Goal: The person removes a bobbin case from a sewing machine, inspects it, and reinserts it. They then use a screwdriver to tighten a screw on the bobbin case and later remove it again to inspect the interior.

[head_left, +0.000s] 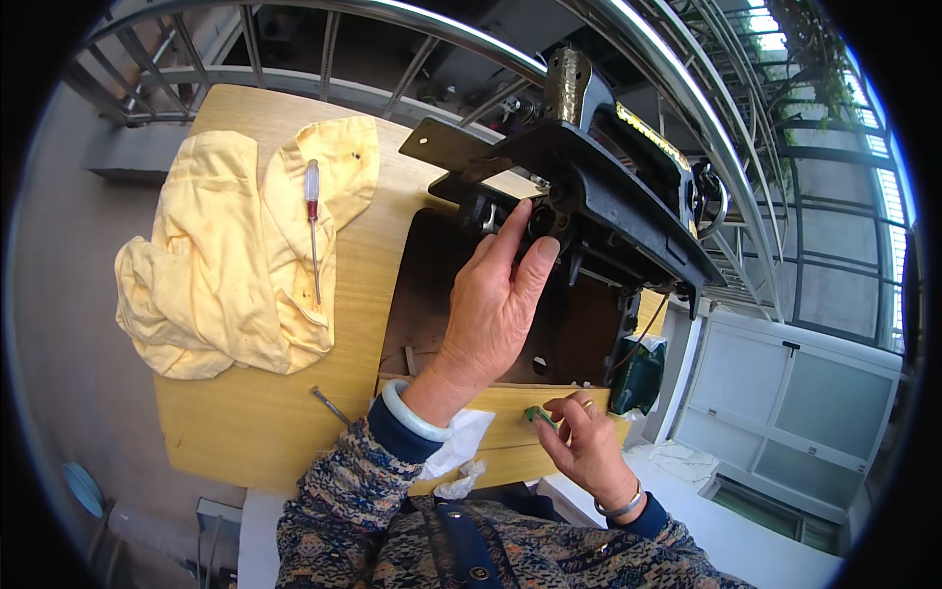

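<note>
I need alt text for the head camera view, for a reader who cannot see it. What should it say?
A person's left hand reaches up to the underside of a black sewing machine tilted back over the opening of a wooden table, while the right hand pinches a small green object at the table's front edge. A red-handled screwdriver lies on a crumpled yellow cloth at the left.

A pale yellow crumpled cloth (221,260) lies at far left under a red-handled metal screwdriver (313,226); the tilted cast-iron sewing machine (599,182) is black, the small pinched object (537,415) seemingly green, the knitted sleeve (348,506) multicoloured.
</note>
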The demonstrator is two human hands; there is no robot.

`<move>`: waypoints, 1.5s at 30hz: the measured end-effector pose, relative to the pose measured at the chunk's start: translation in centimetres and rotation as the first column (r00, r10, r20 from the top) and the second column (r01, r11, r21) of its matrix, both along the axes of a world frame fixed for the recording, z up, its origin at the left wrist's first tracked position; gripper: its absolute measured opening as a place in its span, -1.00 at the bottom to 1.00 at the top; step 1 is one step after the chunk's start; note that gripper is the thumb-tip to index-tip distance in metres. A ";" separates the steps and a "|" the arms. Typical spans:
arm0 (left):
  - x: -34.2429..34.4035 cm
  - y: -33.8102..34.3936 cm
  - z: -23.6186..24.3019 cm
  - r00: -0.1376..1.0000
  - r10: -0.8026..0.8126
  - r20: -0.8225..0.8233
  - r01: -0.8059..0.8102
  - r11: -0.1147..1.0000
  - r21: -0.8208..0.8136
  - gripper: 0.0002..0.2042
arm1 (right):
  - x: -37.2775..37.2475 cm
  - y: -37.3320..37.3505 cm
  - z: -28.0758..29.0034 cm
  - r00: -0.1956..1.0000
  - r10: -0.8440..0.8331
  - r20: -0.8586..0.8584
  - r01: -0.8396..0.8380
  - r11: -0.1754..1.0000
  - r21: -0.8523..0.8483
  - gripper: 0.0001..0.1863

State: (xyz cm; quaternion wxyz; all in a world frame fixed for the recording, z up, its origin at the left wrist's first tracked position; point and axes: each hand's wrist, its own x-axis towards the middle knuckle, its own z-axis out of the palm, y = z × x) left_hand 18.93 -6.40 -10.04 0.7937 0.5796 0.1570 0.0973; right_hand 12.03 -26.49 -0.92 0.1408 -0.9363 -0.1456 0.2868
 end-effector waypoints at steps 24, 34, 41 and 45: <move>0.0 0.6 0.5 1.000 -0.023 0.022 0.024 0.998 -0.050 -0.37 | -2.8 -2.0 -3.6 0.973 0.202 -0.109 -0.229 0.866 -0.445 -0.75; 0.1 0.2 1.6 0.997 0.025 -0.075 -0.026 1.000 -0.011 -0.39 | -2.7 -2.3 -3.9 0.959 0.240 -0.149 -0.282 0.855 -0.435 -0.89; 0.1 -0.1 2.0 0.994 0.037 -0.107 -0.033 0.999 0.039 -0.41 | -2.3 -2.1 -3.8 0.947 0.253 -0.198 -0.316 0.836 -0.448 -0.86; 0.0 -0.1 1.8 0.995 0.049 -0.082 -0.049 0.999 0.006 -0.42 | -2.2 -2.1 -3.7 0.944 0.265 -0.196 -0.327 0.832 -0.448 -0.85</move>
